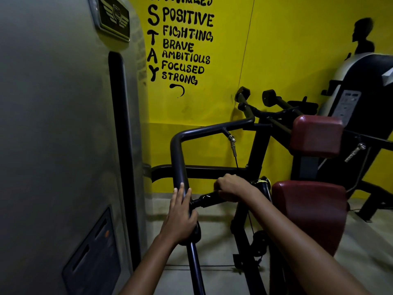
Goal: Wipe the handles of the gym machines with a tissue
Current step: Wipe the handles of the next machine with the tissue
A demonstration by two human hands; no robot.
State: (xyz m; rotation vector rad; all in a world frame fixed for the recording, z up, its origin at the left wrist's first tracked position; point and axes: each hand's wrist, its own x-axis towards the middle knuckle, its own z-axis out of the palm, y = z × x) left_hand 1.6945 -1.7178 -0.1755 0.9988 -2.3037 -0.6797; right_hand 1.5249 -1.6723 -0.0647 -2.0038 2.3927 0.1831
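A black bent tube of the machine arm runs down the middle of the view. My left hand lies on this tube with its fingers straight along it and the thumb wrapped round the far side. A short black handle sticks out sideways from the tube towards the right. My right hand is curled in a fist round this handle. No tissue shows; if one is under the right hand, it is hidden.
The grey weight-stack cover fills the left side. Maroon pads of the seat stand at the right, beside a yellow wall with black lettering. More black handles and another machine stand behind.
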